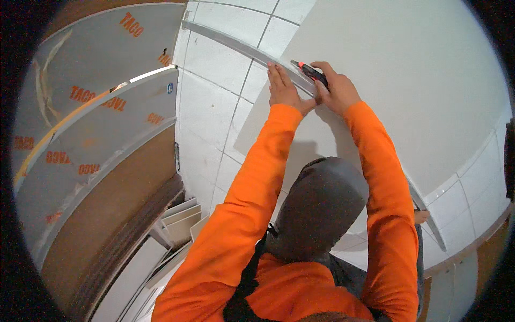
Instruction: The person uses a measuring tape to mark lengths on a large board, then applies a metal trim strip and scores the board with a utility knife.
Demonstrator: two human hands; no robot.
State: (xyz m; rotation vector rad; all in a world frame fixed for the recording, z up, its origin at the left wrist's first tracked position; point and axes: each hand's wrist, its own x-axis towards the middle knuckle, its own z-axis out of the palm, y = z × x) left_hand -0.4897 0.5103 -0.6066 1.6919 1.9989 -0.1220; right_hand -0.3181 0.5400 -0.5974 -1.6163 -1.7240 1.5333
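A large pale board (413, 80) lies flat on the white tiled floor (212, 104). Across its left part runs a long grey metal straightedge (228, 40), whose far end reaches past the board over the tiles. My left hand (286, 91) rests on the straightedge with its fingers stretched out together, gripping nothing. Just to the right, my right hand (338, 88) is closed round a black and red utility knife (312, 72), its tip pointing up and left beside the straightedge. The thumbs of both hands are close together. Where the blade meets the board cannot be made out.
Grey panels with orange print (112, 80) stand along the left. Offcuts and strips (179, 220) are stacked at lower left. My bent knee (327, 188) is over the board's near part. A metal bar (432, 220) lies by my bare toes (422, 216) at right.
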